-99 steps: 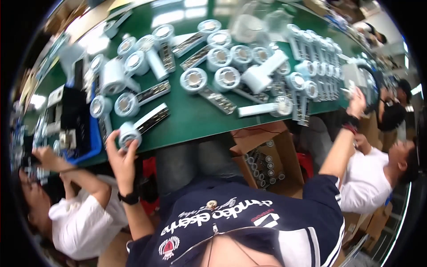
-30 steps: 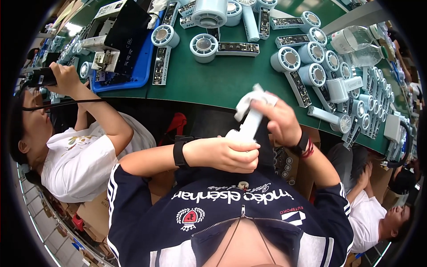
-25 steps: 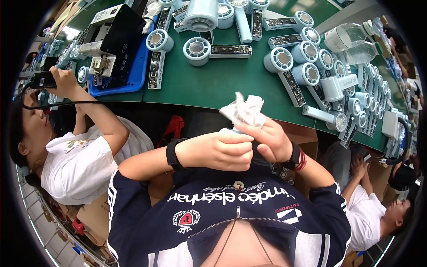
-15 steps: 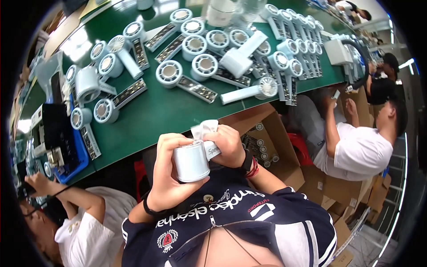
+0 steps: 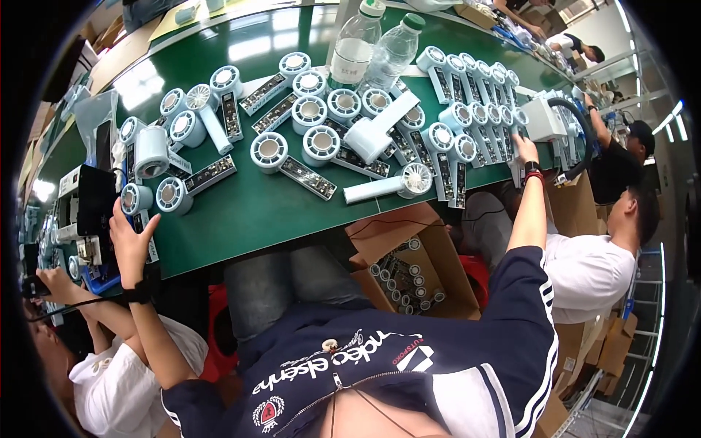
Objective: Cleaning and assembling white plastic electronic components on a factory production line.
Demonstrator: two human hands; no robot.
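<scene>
Pale blue handheld fans lie on the green table [image 5: 241,233], many with circuit boards showing in their handles. At the left, my left hand [image 5: 131,241] is open, thumb and fingers spread. It is beside a fan [image 5: 136,198] with a round head and an uncovered handle; whether it touches the fan is unclear. My right hand [image 5: 525,150] reaches to the near right end of the rows, its fingers closed at the handle of the end fan [image 5: 519,117]. The fingertips are partly hidden there.
Two clear bottles [image 5: 354,55] stand at the back. A white device with a black hose [image 5: 546,120] is at the right. Below the table edge, a cardboard box [image 5: 456,288] holds several fans. Seated people work at left and right; a black machine [image 5: 87,201] sits at the left.
The pale fan that both hands held before my chest is no longer in them. My left hand has gone out to the left side of the table, my right hand to the far right.
</scene>
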